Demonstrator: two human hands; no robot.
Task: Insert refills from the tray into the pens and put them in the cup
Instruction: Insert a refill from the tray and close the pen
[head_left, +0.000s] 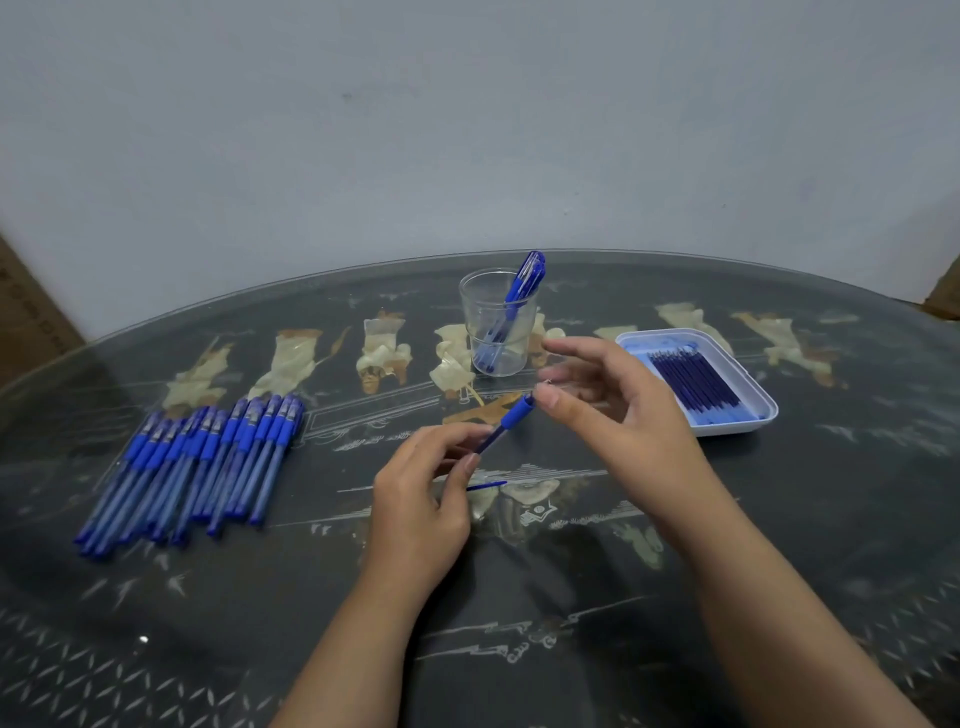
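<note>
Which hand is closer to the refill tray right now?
Right. The right hand hovers just left of the tray; the left hand, holding a pen, sits farther left.

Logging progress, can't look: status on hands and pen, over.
Left hand grips pen. Right hand open, near its tip. Nothing between pen and cup.

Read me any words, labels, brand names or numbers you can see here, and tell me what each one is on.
None can be read.
Print on the cardboard box at the left edge: too blurred.
Any markings on the pile of pens, and the pen in the left hand: too small.
Seal-like inlay on the table: not legible.
</note>
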